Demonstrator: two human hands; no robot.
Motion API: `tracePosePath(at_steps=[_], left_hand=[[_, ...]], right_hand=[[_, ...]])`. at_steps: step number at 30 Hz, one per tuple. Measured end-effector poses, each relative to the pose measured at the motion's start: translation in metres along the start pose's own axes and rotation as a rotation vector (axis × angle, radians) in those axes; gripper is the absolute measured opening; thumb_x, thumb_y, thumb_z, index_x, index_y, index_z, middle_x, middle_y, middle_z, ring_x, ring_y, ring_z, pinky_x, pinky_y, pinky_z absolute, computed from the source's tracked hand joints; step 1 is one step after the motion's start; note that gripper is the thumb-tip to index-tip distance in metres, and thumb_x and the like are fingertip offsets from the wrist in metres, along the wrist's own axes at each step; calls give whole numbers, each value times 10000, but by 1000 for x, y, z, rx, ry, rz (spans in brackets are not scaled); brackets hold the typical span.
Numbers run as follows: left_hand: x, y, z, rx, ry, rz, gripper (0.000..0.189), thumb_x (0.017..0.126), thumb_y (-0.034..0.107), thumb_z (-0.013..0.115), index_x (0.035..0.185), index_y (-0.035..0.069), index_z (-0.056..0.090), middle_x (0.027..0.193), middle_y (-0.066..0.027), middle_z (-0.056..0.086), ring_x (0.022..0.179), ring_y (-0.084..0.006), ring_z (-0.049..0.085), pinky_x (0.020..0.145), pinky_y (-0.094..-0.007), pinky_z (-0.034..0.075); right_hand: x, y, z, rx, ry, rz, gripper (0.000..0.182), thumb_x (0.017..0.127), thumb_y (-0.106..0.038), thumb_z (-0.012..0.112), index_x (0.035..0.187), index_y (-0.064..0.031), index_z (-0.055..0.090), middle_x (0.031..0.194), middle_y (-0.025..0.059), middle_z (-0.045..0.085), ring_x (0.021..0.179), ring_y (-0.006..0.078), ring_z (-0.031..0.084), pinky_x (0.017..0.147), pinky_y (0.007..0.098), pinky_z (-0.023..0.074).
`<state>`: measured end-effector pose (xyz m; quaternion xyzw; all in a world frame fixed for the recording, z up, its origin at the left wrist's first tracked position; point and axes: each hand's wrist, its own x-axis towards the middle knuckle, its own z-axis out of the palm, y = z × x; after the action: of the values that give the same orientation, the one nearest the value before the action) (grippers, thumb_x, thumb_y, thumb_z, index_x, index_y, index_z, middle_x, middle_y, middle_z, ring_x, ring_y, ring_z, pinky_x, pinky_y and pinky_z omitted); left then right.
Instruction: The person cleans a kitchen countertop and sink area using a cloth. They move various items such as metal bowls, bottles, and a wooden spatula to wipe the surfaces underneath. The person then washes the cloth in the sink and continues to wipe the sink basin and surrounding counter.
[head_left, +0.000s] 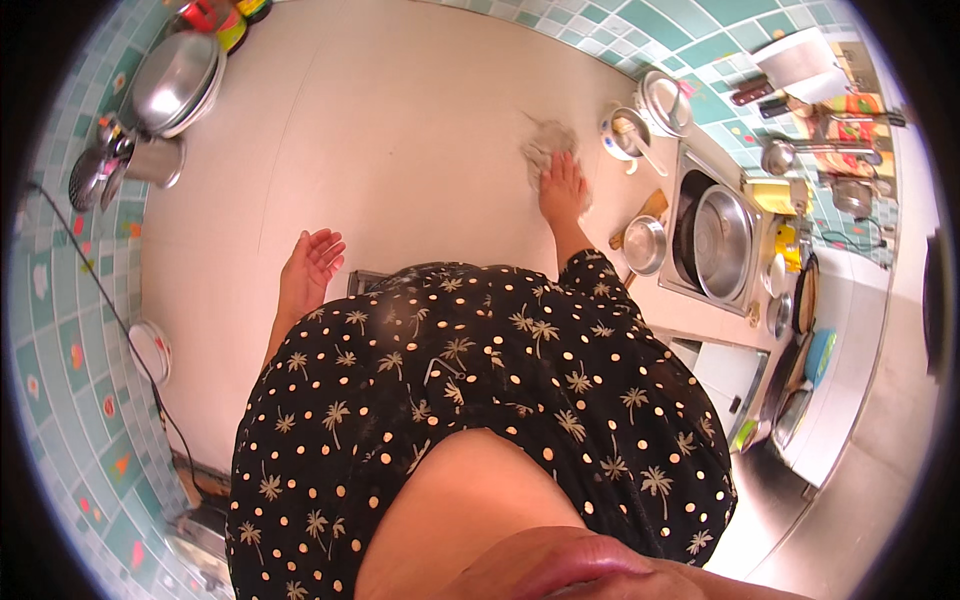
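Note:
My right hand (564, 186) lies palm down on a crumpled, pale greyish cloth (553, 141), pressing it against the beige countertop (360, 127). Part of the cloth spreads out beyond my fingertips, and the palm side is hidden. Over by the counter's front edge, my left hand (312, 262) is held with its palm turned up and inward, fingers a little curled, nothing in it.
Right of the cloth stand a small pot (622, 135) with a light-handled utensil, stacked bowls (664, 105), a metal bowl (645, 244) and a sink (679, 225) holding a large basin (722, 241). Metal bowls (176, 82) and a utensil holder (156, 161) line the left wall. A cable (97, 274) hangs there.

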<state>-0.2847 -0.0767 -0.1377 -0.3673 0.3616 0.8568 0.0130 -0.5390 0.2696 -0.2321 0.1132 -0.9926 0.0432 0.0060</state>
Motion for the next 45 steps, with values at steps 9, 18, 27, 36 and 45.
tracePosePath(at_steps=[9,18,27,36,45], left_hand=[[64,19,37,47,-129,-142,407,920,342,378,1112,-6,461,1103,-133,533,1006,-216,522,860,-314,427],[84,50,93,257,-89,-108,396,912,317,397,1115,-15,470,1087,-135,537,987,-210,524,851,-320,420],[132,24,132,346,-298,-214,359,898,283,439,1108,-5,480,1066,-122,553,963,-200,540,831,-311,436],[196,19,266,566,-570,-87,367,867,229,508,1160,12,466,1085,-86,540,971,-180,530,858,-317,432],[243,-37,362,760,-745,-172,392,880,216,479,1200,-4,425,1153,-107,500,1042,-195,496,911,-320,417]], right_hand=[[-32,-165,-3,365,-158,-1207,484,816,-328,481,1269,-172,406,1346,27,351,1273,217,268,1046,451,160],[116,-155,31,173,171,-426,457,854,-283,410,1283,-128,380,1361,52,328,1245,249,305,1018,482,207],[51,24,-14,159,54,131,520,837,-280,463,1315,-134,323,1380,112,274,1257,281,282,1022,451,208],[116,208,-104,690,670,495,572,759,-228,646,1197,50,404,1181,181,426,906,219,504,760,339,462],[202,266,-83,1578,-107,857,373,777,-46,510,1119,25,379,978,173,515,765,318,589,660,431,540]])
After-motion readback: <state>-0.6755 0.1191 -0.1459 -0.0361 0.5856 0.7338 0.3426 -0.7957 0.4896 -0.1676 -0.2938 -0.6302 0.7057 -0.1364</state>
